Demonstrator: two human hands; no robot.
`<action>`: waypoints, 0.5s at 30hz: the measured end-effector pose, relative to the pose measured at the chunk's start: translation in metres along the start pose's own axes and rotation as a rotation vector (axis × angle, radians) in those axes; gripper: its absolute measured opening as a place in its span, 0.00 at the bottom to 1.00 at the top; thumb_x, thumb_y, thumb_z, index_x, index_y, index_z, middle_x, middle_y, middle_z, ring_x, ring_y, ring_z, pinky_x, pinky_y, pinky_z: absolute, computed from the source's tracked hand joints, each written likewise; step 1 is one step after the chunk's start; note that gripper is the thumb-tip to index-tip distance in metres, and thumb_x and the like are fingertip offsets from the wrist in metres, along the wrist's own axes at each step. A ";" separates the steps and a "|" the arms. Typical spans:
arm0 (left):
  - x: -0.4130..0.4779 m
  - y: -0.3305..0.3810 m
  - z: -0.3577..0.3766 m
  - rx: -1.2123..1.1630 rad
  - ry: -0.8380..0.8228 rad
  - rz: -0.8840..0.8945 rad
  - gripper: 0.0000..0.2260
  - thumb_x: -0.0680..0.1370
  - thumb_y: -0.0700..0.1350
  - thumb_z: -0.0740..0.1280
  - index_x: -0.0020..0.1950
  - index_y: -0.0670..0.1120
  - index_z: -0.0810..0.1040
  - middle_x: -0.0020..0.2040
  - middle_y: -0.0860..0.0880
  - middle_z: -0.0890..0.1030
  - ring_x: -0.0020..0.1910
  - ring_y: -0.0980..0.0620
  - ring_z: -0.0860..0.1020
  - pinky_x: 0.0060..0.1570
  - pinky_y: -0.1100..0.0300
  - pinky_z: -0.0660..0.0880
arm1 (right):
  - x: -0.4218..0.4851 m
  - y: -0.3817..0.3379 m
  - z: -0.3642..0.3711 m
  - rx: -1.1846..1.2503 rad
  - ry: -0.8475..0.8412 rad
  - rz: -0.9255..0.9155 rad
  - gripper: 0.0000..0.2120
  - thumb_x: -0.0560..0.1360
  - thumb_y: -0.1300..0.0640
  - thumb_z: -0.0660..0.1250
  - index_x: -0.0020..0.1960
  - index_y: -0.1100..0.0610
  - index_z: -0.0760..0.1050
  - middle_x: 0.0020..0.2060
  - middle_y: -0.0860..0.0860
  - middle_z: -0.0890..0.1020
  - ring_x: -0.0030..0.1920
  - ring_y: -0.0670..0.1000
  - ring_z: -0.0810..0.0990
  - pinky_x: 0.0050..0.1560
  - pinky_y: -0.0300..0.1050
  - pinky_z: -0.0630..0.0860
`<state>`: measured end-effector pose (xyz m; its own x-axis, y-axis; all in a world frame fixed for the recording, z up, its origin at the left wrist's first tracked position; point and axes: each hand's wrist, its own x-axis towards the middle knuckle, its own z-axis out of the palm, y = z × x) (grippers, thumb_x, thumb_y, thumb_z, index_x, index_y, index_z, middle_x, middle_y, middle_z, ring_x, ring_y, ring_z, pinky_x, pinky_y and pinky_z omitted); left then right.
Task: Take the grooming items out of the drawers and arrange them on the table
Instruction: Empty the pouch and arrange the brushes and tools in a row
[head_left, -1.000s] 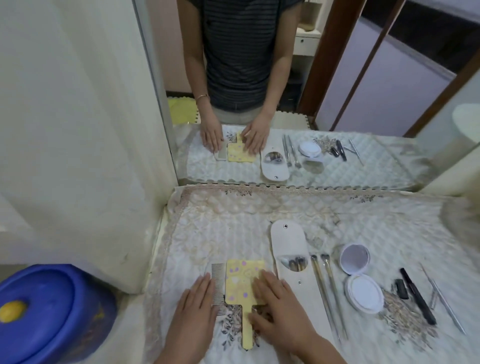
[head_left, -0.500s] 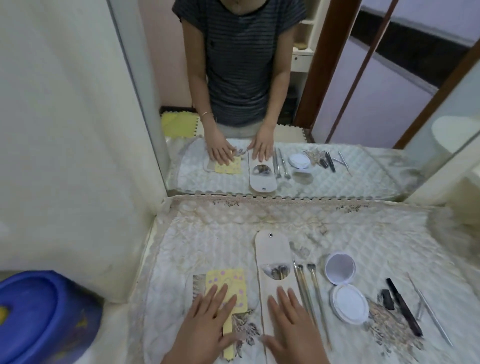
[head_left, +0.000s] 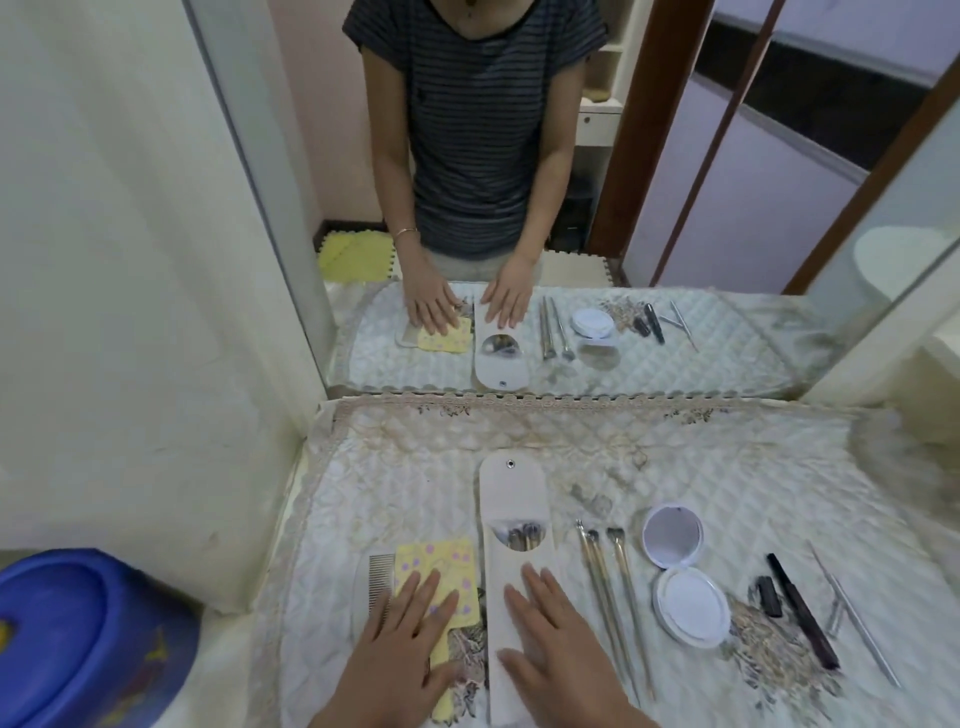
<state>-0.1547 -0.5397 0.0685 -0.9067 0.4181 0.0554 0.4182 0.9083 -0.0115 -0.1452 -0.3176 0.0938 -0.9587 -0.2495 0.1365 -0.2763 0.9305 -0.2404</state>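
My left hand (head_left: 402, 639) lies flat, fingers apart, on a yellow flowered hand mirror (head_left: 444, 566), with a grey comb (head_left: 381, 579) just left of it. Resting flat on the lower part of a long white brush pouch (head_left: 511, 499) is my right hand (head_left: 553, 639); several brush tips show through the pouch's window. To the right lie loose makeup brushes (head_left: 613, 577), an open white compact (head_left: 680, 566), a small black piece (head_left: 768, 595), a black pencil (head_left: 802, 605) and metal tweezers (head_left: 857, 618).
The items lie on a quilted cream table cover (head_left: 675, 452). A wall mirror (head_left: 571, 208) stands behind the table and reflects the person and the items. A blue plastic bin (head_left: 78, 639) sits low at the left, beside a white wall (head_left: 130, 260).
My right hand has moved from the yellow mirror to the white pouch. My left hand slid onto the yellow mirror. The view has tilted upward.
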 end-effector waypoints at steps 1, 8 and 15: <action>0.002 0.002 -0.001 -0.004 0.003 0.003 0.30 0.76 0.66 0.43 0.75 0.56 0.48 0.77 0.51 0.41 0.76 0.52 0.42 0.70 0.56 0.41 | -0.001 0.005 -0.004 0.077 0.015 0.048 0.25 0.72 0.38 0.54 0.63 0.49 0.72 0.64 0.48 0.72 0.69 0.47 0.61 0.63 0.31 0.64; 0.024 0.056 -0.012 -0.147 0.037 0.046 0.30 0.71 0.65 0.54 0.70 0.52 0.63 0.77 0.51 0.41 0.75 0.53 0.42 0.70 0.60 0.44 | -0.016 0.045 -0.016 0.133 0.048 0.346 0.26 0.65 0.57 0.57 0.62 0.61 0.69 0.63 0.57 0.73 0.61 0.58 0.75 0.68 0.34 0.52; 0.024 0.076 -0.008 -0.209 -0.049 0.060 0.36 0.67 0.69 0.57 0.71 0.55 0.61 0.77 0.53 0.43 0.76 0.53 0.43 0.69 0.57 0.44 | -0.025 0.037 0.007 0.107 0.156 0.247 0.25 0.80 0.49 0.36 0.59 0.61 0.67 0.61 0.54 0.78 0.74 0.42 0.38 0.70 0.31 0.41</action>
<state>-0.1442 -0.4608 0.0773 -0.8794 0.4760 0.0125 0.4691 0.8615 0.1944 -0.1315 -0.2791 0.0748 -0.9782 0.0325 0.2051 -0.0497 0.9224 -0.3831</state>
